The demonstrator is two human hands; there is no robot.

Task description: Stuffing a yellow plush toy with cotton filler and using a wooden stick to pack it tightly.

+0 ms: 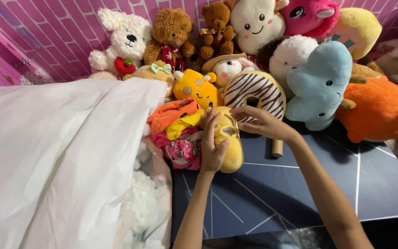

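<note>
My left hand [212,146] grips a yellow plush toy [230,144] lying on the dark blue table [300,184]. My right hand [259,122] reaches in from the right and touches the top of the same yellow plush, just below a striped donut plush [267,92]. Beside the left hand lie an orange and yellow cloth piece [173,115] and a pink patterned cloth [183,152].
A large white sheet [56,152] covers the left half, with white fluffy stuffing [146,203] under its edge. Many plush toys line the back: a white bear [125,41], a brown bear [169,32], a blue plush [321,83], an orange plush [378,110]. A wooden peg [277,148] stands by my right wrist.
</note>
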